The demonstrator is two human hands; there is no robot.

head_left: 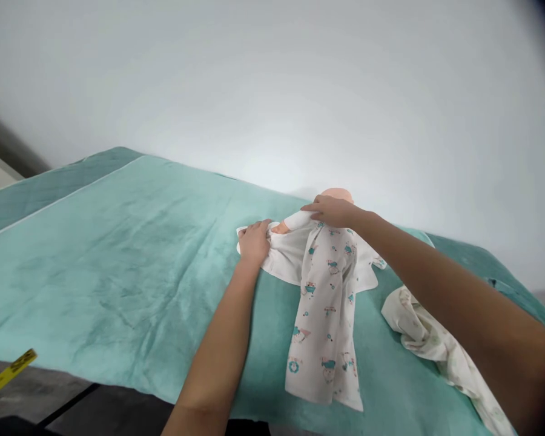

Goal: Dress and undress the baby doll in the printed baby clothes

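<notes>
A baby doll [338,194] lies at the far side of the bed, with part of its head showing behind my right hand. Its arm [298,220], in a white sleeve, points left, and the small bare doll hand [280,228] sticks out. My right hand [333,211] is closed around this arm near its upper part. A white baby gown [327,315] with teal and pink prints is spread under and over the doll, its long front hanging toward me. My left hand [255,242] grips the gown's bunched sleeve, just beside the doll's hand. Its fingertips are partly hidden.
A teal blanket [118,260] covers the bed. On the right, partly behind my right forearm, lies a crumpled cream cloth [429,333]. A white wall [254,91] rises behind the bed. At the lower left, a yellow strip [9,375] shows beside the bed's edge.
</notes>
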